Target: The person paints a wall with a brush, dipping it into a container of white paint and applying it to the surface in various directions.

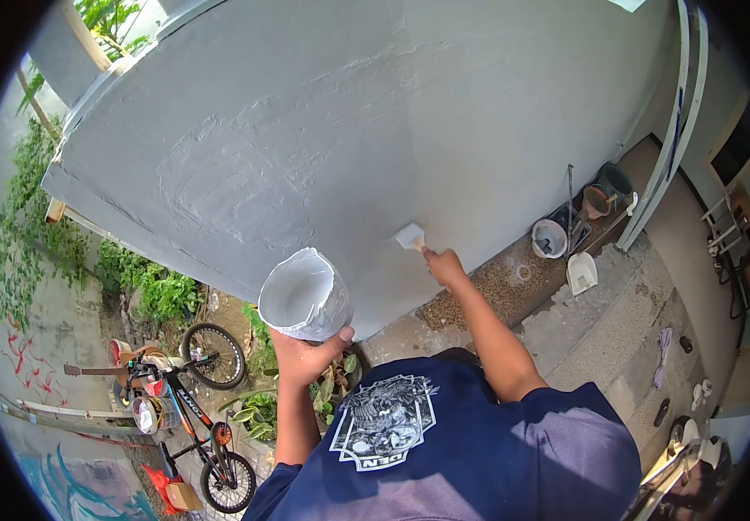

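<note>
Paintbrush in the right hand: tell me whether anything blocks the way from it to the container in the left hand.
Nothing visible stands between the paintbrush in the right hand and the container in the left hand; only the grey wall shows behind the gap.

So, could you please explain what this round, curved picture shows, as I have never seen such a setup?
Certainly. There is no machine here, only a person's two bare hands. The single picture comes from a camera worn on the head, looking forward and down, so the dark blue shirt is the wearer's own. The left hand holds a pale, crusted container. The right hand holds a brush at the grey wall; whether the bristles touch is hard to tell. On the ground are a bucket near the wall and a bicycle on the left.
</note>
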### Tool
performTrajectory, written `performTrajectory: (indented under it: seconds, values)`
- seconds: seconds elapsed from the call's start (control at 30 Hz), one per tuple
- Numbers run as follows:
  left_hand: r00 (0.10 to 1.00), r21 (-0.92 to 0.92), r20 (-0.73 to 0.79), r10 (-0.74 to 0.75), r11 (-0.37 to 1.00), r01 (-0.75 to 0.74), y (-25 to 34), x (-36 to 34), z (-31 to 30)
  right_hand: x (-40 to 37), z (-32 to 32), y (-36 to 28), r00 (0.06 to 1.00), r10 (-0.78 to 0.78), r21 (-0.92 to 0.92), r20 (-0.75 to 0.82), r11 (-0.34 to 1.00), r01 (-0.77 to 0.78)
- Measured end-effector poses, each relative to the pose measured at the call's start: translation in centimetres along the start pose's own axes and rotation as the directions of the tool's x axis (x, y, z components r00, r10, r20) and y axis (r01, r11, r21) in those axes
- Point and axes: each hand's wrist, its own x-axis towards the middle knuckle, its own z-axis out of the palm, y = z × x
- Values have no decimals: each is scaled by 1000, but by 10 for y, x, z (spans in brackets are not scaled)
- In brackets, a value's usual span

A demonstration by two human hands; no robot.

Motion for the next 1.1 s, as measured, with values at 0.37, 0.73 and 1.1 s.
performTrajectory:
  seconds: [0.37, 0.73, 1.1]
  values:
    - [999, 20, 36, -26, 999, 26, -3, 7, 10, -74, -68, -198, 916, -400, 303, -3, 873, 382]
    - [997, -27, 3, -82, 996, 82, -7, 3, 4, 6, -13, 36, 989, 148, -352, 15, 926, -134]
    - [998, 14, 1, -66, 998, 66, -9, 3, 4, -122, -58, -265, 820, -571, 475, -32, 713, 516]
